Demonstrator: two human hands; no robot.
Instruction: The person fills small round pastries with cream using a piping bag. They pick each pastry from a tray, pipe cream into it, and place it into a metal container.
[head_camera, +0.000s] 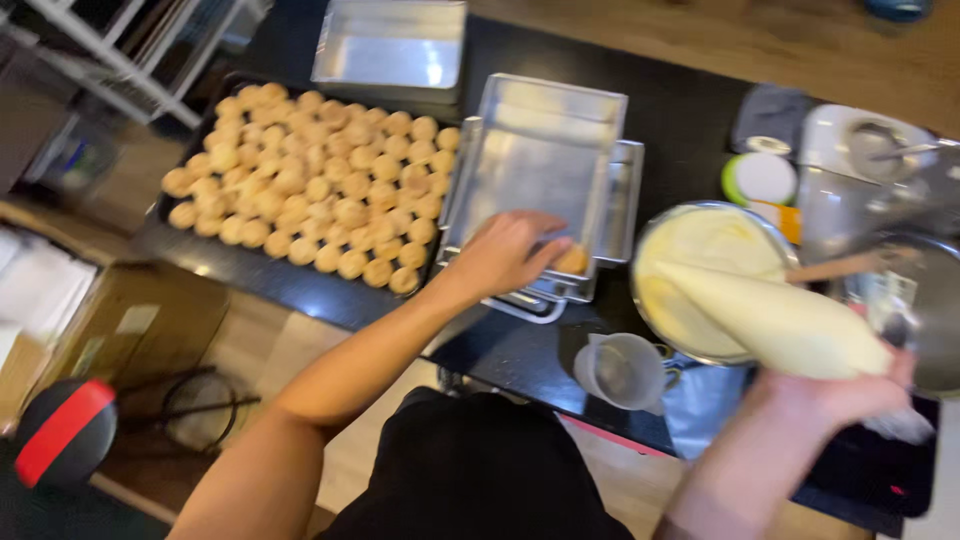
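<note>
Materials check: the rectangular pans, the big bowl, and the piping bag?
Rectangular pans: bare metal, likely aluminium or steel; dull silver sheen, folded rims. Big bowl: metal, probably stainless; thin shiny rim, holding pale cream. Piping bag in the right hand: looks like thin clear plastic, since the cream shows through. The left hand holds a small golden puff at the front pan.

Puffs (310, 180) fill a baking sheet (190, 255) at frame left; right of it stacked trays (535, 165) hold one puff (572, 261) at their lower edge; a bowl (700, 270) sits right, a cup (622, 372) below it
</note>
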